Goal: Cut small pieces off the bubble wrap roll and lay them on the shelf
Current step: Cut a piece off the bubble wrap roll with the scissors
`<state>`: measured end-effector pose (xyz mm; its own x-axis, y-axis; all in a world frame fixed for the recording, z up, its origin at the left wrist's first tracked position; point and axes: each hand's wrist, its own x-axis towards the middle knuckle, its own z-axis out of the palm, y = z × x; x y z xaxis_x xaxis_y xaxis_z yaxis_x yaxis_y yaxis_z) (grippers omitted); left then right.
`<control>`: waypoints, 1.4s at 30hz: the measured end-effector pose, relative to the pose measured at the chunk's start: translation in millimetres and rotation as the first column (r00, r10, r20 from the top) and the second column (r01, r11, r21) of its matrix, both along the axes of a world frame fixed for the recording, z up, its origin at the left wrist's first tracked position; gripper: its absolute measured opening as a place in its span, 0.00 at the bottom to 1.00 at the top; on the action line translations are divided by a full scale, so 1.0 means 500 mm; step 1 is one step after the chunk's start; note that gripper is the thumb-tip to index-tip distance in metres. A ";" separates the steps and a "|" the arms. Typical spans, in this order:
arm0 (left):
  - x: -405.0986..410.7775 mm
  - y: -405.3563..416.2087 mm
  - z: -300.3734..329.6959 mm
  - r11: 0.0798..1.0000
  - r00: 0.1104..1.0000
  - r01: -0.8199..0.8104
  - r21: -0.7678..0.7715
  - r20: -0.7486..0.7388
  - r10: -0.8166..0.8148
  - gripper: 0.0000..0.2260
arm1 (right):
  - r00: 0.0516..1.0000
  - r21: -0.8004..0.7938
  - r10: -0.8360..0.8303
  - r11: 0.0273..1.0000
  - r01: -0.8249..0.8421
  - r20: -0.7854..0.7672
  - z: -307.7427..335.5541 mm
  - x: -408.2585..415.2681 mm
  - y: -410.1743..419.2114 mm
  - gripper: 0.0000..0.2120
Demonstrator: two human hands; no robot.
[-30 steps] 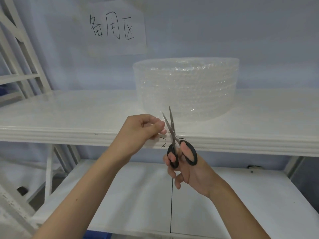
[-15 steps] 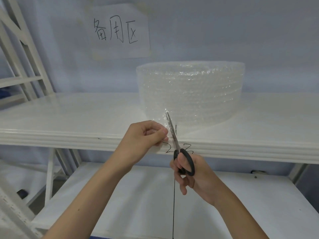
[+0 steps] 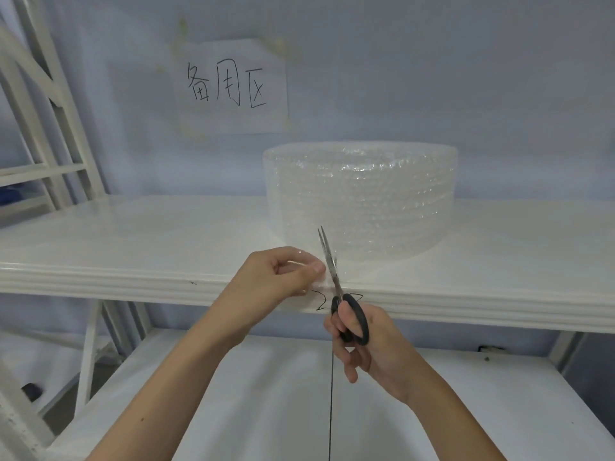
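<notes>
A wide clear bubble wrap roll [image 3: 362, 201] stands on end on the white shelf [image 3: 133, 247], right of centre. Its loose end [image 3: 324, 277] reaches forward to the shelf's front edge. My left hand [image 3: 276, 277] pinches this loose end between thumb and fingers. My right hand [image 3: 369, 344] grips black-handled scissors [image 3: 336, 287] just right of my left hand. Their blades point up and away, are nearly together, and lie across the loose wrap.
A lower white shelf [image 3: 466, 410] lies under my arms, with a dark seam down its middle. A paper sign [image 3: 229, 88] with handwritten characters hangs on the wall behind. White ladder-like framing [image 3: 43, 128] stands at the left.
The scissor blades have come together on the loose wrap, and my right hand has pushed them slightly forward along the cut. My left hand keeps its pinch on the wrap.
</notes>
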<state>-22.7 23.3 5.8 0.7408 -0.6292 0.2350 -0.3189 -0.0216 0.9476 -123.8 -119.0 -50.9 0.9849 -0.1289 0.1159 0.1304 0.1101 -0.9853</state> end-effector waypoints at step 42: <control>-0.005 -0.019 0.015 0.996 0.997 0.046 -0.077 0.068 -0.041 0.04 | 1.000 -0.008 -0.018 1.000 0.018 -0.010 0.064 0.007 -0.004 0.23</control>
